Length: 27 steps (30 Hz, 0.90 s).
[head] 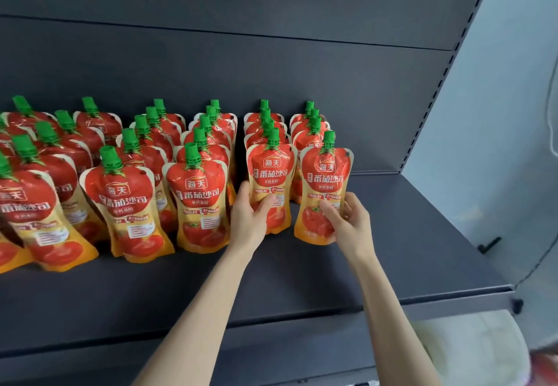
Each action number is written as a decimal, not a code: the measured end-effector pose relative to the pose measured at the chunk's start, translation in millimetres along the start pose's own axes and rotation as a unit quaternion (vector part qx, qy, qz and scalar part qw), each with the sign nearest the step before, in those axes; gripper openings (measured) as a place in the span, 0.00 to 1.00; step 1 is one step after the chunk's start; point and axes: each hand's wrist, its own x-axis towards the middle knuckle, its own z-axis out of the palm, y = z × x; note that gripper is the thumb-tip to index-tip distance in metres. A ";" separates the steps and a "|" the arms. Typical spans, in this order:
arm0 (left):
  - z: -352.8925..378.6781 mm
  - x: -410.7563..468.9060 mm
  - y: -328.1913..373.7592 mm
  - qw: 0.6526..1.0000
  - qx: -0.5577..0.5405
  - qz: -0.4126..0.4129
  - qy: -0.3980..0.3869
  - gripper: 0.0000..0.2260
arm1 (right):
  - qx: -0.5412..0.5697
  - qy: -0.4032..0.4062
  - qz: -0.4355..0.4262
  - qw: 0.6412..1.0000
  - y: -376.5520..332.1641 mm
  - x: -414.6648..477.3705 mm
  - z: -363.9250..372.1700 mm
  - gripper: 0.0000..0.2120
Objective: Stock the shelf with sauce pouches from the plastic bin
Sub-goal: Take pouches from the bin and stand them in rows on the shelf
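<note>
Red sauce pouches [196, 192] with green caps stand in rows on the dark shelf [302, 280] — our hands are apart, each gripping a front pouch: left hand [249, 219] on the inner pouch [271, 171], right hand [348, 222] on the end pouch [326, 177] just beside it — both upright.

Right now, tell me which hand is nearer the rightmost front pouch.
Right. The right hand grips the rightmost pouch low down; the left hand holds the neighbouring pouch to its left.
</note>
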 end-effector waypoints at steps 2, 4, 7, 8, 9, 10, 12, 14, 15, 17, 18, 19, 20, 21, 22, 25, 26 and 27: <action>-0.8 2.0 -4.2 1.000 -0.007 0.002 -0.009 0.12 | 0.001 -0.006 0.000 1.000 1.8 3.8 0.1 0.06; -1.7 3.5 -5.8 1.000 -0.017 0.005 -0.020 0.13 | 0.002 -0.014 -0.002 1.000 2.6 6.7 0.3 0.05; -1.8 5.9 -5.5 0.999 -0.023 0.004 -0.029 0.14 | 0.008 -0.029 -0.006 1.000 5.1 9.0 -0.6 0.05; -1.6 6.4 -5.5 0.999 -0.025 0.002 -0.030 0.15 | 0.010 -0.031 -0.006 0.999 6.5 9.2 -1.6 0.06; -1.5 6.8 -6.1 0.999 -0.029 0.003 -0.028 0.16 | 0.012 -0.031 -0.007 0.999 8.0 9.9 -2.8 0.06; -1.5 7.4 -6.8 0.999 -0.031 0.004 -0.028 0.16 | 0.013 -0.031 -0.007 0.999 9.2 10.9 -3.7 0.06; -1.9 8.5 -8.1 0.999 -0.036 0.003 -0.031 0.16 | 0.013 -0.030 -0.007 0.999 10.4 13.7 -5.2 0.07; -1.8 8.9 -8.4 0.999 -0.041 -0.001 -0.031 0.17 | 0.012 -0.030 -0.008 0.999 11.1 16.5 -5.6 0.09; -1.6 8.5 -8.7 0.999 -0.039 -0.003 -0.031 0.17 | 0.013 -0.031 -0.009 0.999 11.3 17.6 -5.3 0.09; -0.9 7.2 -10.6 0.999 -0.030 -0.006 -0.030 0.16 | 0.013 -0.032 -0.009 0.999 11.8 19.3 -4.5 0.10; -0.6 5.9 -12.0 0.999 -0.022 -0.008 -0.031 0.16 | 0.011 -0.034 -0.008 0.999 12.5 19.8 -4.3 0.10; -0.2 4.3 -13.4 0.999 -0.012 -0.013 -0.032 0.16 | 0.007 -0.035 -0.009 0.999 13.4 20.0 -4.4 0.10; 0.1 2.7 -14.3 0.999 0.001 -0.017 -0.033 0.17 | 0.005 -0.036 -0.009 0.999 14.0 20.1 -4.7 0.10; 0.4 1.8 -15.1 0.999 0.016 -0.019 -0.030 0.19 | 0.005 -0.036 -0.008 0.999 14.8 20.5 -5.3 0.10; 0.8 0.7 -15.3 0.999 0.032 -0.019 -0.023 0.21 | 0.005 -0.036 -0.006 0.999 15.0 20.7 -6.0 0.11; 2.6 -2.5 -14.1 0.997 0.069 -0.017 0.007 0.25 | -0.012 -0.041 -0.011 0.999 14.7 20.7 -8.8 0.12; 3.2 -3.2 -14.0 0.997 0.079 -0.016 0.013 0.25 | -0.020 -0.045 -0.016 0.999 14.7 20.3 -9.7 0.12; 3.5 -3.4 -14.5 0.996 0.087 -0.014 0.017 0.24 | -0.027 -0.049 -0.022 0.998 15.4 19.9 -10.5 0.13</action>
